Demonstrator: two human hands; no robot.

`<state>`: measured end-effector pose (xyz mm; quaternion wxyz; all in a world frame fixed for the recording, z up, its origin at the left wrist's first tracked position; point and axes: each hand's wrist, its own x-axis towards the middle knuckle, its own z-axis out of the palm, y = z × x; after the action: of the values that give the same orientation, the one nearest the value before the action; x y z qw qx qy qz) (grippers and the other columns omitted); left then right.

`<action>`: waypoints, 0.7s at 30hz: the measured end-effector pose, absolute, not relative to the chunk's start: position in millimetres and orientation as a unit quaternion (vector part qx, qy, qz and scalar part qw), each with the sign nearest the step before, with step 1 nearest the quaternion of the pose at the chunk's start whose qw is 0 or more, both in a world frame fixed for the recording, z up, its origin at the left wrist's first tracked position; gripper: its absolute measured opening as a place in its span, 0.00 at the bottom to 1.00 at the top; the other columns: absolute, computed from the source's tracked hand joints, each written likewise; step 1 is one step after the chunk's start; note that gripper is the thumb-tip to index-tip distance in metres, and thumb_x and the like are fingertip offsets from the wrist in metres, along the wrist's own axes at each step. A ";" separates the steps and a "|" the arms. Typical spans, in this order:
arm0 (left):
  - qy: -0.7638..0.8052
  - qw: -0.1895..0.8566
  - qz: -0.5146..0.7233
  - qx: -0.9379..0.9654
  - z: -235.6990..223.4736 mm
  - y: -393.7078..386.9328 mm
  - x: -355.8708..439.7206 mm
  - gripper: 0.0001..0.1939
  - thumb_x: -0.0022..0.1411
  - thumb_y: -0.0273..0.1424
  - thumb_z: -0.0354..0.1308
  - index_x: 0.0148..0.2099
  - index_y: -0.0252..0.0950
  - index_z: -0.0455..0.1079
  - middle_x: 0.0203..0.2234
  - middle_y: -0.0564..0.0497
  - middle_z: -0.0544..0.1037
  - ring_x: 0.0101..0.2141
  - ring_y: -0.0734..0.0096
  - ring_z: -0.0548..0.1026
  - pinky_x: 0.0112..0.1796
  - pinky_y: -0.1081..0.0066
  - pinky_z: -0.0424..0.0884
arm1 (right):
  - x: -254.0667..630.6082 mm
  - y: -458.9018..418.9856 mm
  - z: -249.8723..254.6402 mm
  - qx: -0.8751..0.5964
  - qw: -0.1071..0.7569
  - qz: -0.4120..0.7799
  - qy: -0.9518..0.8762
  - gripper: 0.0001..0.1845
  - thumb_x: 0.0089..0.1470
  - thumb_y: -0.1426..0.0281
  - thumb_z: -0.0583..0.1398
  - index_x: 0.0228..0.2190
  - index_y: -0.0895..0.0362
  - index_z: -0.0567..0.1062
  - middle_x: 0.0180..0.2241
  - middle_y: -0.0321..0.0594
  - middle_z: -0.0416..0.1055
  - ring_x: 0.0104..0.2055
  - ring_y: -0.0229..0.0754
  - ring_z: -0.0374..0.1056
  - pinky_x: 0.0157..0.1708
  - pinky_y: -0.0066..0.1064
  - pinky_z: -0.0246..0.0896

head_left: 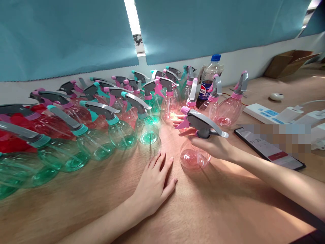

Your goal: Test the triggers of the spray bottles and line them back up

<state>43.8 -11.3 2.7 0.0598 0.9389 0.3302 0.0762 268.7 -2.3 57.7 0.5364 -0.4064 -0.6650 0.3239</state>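
My left hand (153, 184) lies palm down on the wooden table, fingers stretched out and holding nothing. A pink spray bottle (194, 157) with a grey and pink trigger head stands upright to its right. My right hand (214, 145) is around this bottle's neck, thumb in front and fingers reaching behind; the trigger head hides part of the grip. Just beyond my left hand, a green spray bottle (147, 130) with a grey and teal head stands in a row of similar green ones. More pink spray bottles (230, 110) stand behind my right hand.
Several pink, red and green spray bottles crowd the left and back. A cola bottle (207, 81) with a blue cap stands against the wall. On the right are a phone (269, 149), a white power strip (264, 113) with plugs, a small white object (276, 97) and a cardboard box (286, 64).
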 end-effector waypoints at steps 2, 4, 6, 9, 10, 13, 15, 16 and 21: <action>0.329 0.055 0.074 0.940 2.4 -11.4 43.8 0.26 0.68 0.37 0.50 0.64 0.30 0.59 0.62 0.34 0.60 0.62 0.45 0.57 0.57 0.47 0.60 | 268.7 -2.3 57.7 -0.403 0.537 0.321 -0.667 0.32 0.43 0.80 0.53 0.52 0.53 0.70 0.43 0.39 0.75 0.48 0.43 0.72 0.46 0.37 0.73; 0.328 0.051 0.075 0.940 1.9 -11.3 43.7 0.27 0.68 0.38 0.50 0.64 0.31 0.59 0.62 0.34 0.60 0.62 0.46 0.57 0.57 0.47 0.60 | 268.5 -2.4 58.2 -0.402 0.539 0.318 -0.668 0.32 0.43 0.80 0.53 0.51 0.51 0.70 0.43 0.38 0.75 0.48 0.43 0.72 0.46 0.38 0.73; 0.329 0.050 0.078 0.940 1.6 -11.2 43.5 0.26 0.68 0.38 0.50 0.64 0.32 0.58 0.62 0.36 0.61 0.62 0.47 0.57 0.57 0.47 0.60 | 268.3 -2.6 58.8 -0.404 0.540 0.318 -0.667 0.32 0.43 0.80 0.53 0.51 0.50 0.70 0.43 0.37 0.75 0.48 0.43 0.72 0.46 0.38 0.73; 0.330 0.053 0.077 0.939 1.9 -11.2 43.3 0.26 0.68 0.38 0.50 0.64 0.33 0.59 0.62 0.36 0.61 0.62 0.47 0.57 0.57 0.48 0.60 | 268.2 -2.7 58.8 -0.405 0.539 0.320 -0.665 0.32 0.43 0.80 0.54 0.51 0.50 0.70 0.44 0.37 0.76 0.48 0.43 0.72 0.45 0.38 0.73; 0.330 0.056 0.076 0.939 2.2 -11.3 43.3 0.26 0.68 0.38 0.51 0.64 0.32 0.59 0.62 0.36 0.61 0.62 0.47 0.57 0.57 0.48 0.60 | 268.3 -2.6 58.5 -0.404 0.540 0.319 -0.666 0.32 0.43 0.80 0.54 0.52 0.50 0.70 0.44 0.37 0.76 0.48 0.44 0.72 0.45 0.38 0.73; 0.330 0.063 0.080 0.938 2.9 -11.4 43.4 0.26 0.68 0.37 0.51 0.64 0.31 0.59 0.62 0.35 0.61 0.62 0.46 0.58 0.57 0.47 0.60 | 268.6 -2.5 57.2 -0.399 0.538 0.317 -0.671 0.34 0.44 0.81 0.53 0.53 0.50 0.69 0.44 0.37 0.76 0.48 0.44 0.72 0.46 0.38 0.73; 0.331 0.064 0.084 0.938 2.9 -11.5 43.4 0.26 0.68 0.38 0.51 0.64 0.32 0.59 0.62 0.35 0.61 0.62 0.46 0.58 0.57 0.47 0.60 | 268.7 -2.7 56.6 -0.398 0.535 0.318 -0.674 0.35 0.44 0.81 0.53 0.54 0.49 0.68 0.45 0.36 0.75 0.49 0.43 0.72 0.47 0.38 0.73; 0.331 0.063 0.085 0.938 2.7 -11.5 43.4 0.26 0.68 0.38 0.51 0.64 0.32 0.59 0.62 0.36 0.61 0.62 0.46 0.58 0.57 0.47 0.60 | 268.7 -2.8 56.4 -0.397 0.533 0.320 -0.675 0.35 0.45 0.82 0.53 0.55 0.49 0.68 0.45 0.36 0.75 0.49 0.43 0.72 0.47 0.38 0.73; 0.329 0.058 0.082 0.939 2.3 -11.2 43.5 0.27 0.68 0.38 0.51 0.64 0.32 0.58 0.62 0.35 0.61 0.62 0.47 0.58 0.57 0.47 0.60 | 269.3 -3.3 56.8 -0.393 0.532 0.322 -0.677 0.35 0.46 0.82 0.53 0.55 0.48 0.67 0.47 0.37 0.74 0.51 0.43 0.70 0.47 0.34 0.72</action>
<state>43.5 -11.2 2.3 0.0584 0.9388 0.3293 0.0824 269.3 -3.3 56.8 0.5321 -0.3931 -0.6770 0.3224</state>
